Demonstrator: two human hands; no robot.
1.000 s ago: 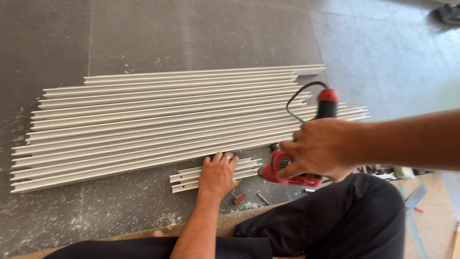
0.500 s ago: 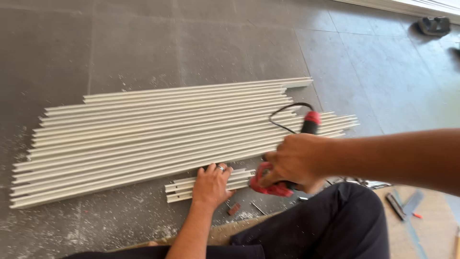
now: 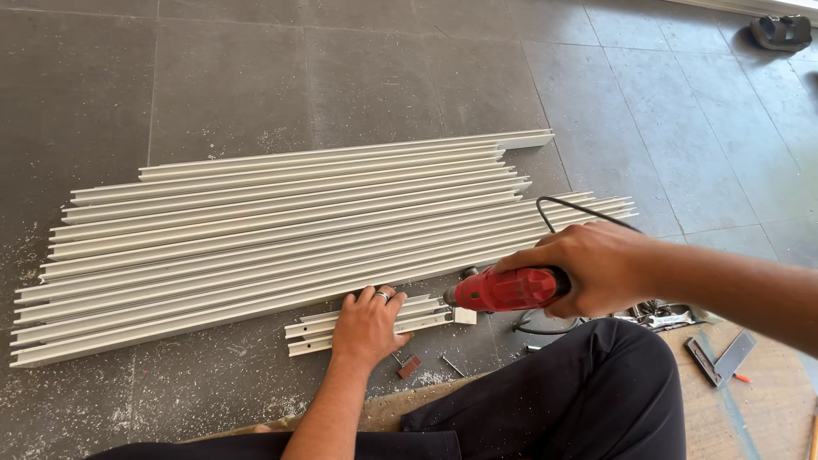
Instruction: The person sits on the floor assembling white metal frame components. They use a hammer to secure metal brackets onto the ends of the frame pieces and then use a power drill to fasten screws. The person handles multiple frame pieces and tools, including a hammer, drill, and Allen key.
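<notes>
Floor: grey tiles (image 3: 358, 77), dusted with swarf.
Left hand (image 3: 368, 325): pressed flat, fingers spread, on short rails (image 3: 311, 332).
Right hand (image 3: 596, 266): wrapped around red drill (image 3: 504, 290).
Risk: rails may be spun if pressure is eased; cord (image 3: 571, 209) may be snagged.

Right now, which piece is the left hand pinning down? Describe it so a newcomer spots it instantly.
Start at the big fan of long pale metal strips on the grey floor. Just in front of its near edge lies a short stack of strips under the left hand. It is far shorter than the rest, with the red drill at its right end.

Matt pale metal profiles (image 3: 281, 230), glossy red plastic drill (image 3: 507, 290), dusty grey floor tiles (image 3: 341, 77)
</notes>
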